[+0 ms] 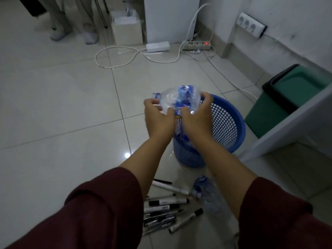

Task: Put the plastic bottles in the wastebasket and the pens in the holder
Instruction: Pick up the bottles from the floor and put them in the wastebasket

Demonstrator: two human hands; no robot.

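Note:
A crumpled clear plastic bottle with a blue label and blue cap is held sideways between both hands, just above the left rim of the blue mesh wastebasket. My left hand grips its cap end and my right hand grips its base end. A second crushed bottle lies on the floor below the basket, partly behind my right forearm. Several pens and markers lie scattered on the tiles beside it. No pen holder is in view.
A green bin with a black rim stands right of the basket, under a grey ledge. White cables and a power strip lie on the floor at the back. A person's legs stand at the far left.

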